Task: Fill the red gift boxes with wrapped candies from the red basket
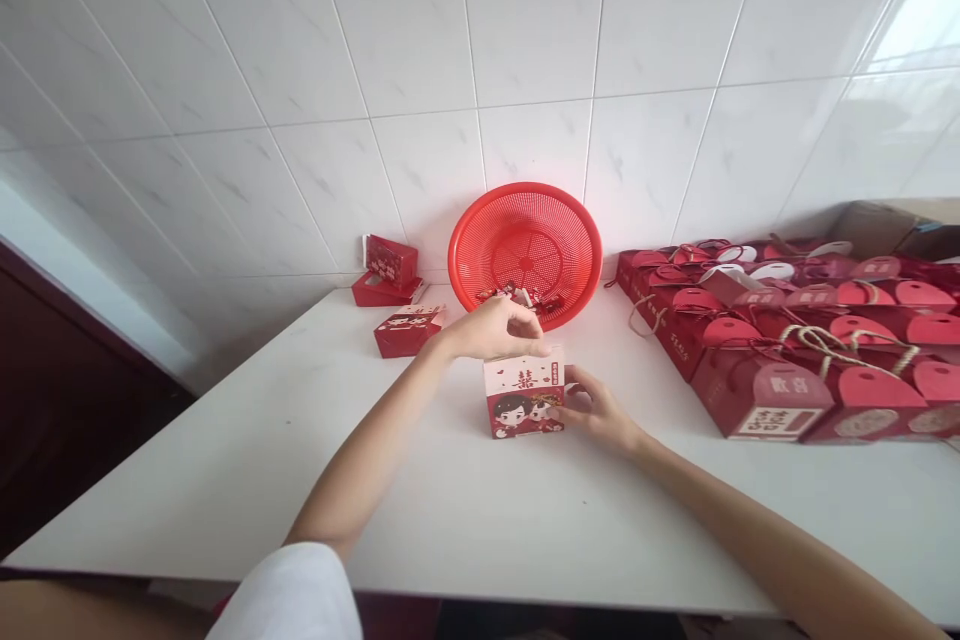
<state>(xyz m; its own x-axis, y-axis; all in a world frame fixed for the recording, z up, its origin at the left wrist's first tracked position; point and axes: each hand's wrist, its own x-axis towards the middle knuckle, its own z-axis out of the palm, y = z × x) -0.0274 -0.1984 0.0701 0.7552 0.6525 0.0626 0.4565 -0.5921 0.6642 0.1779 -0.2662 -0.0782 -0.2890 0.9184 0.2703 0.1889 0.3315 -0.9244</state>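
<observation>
A small red and white gift box [526, 402] with two cartoon figures on its front stands upright on the white table, in front of a red basket. My left hand [496, 328] reaches over it from the left, its fingers closed on the box's top edge. At the box's right side is my right hand [600, 410], with the thumb on the front and the fingers around the corner, holding it. The inside of the box is hidden from view.
The red plastic basket [540, 220] leans against the tiled wall with small wrapped items in its bottom. Left of it are a red box [409, 335] and some opened red boxes [382, 288]. Many tied red gift boxes [765, 390] fill the right side, before a cardboard carton [877, 225].
</observation>
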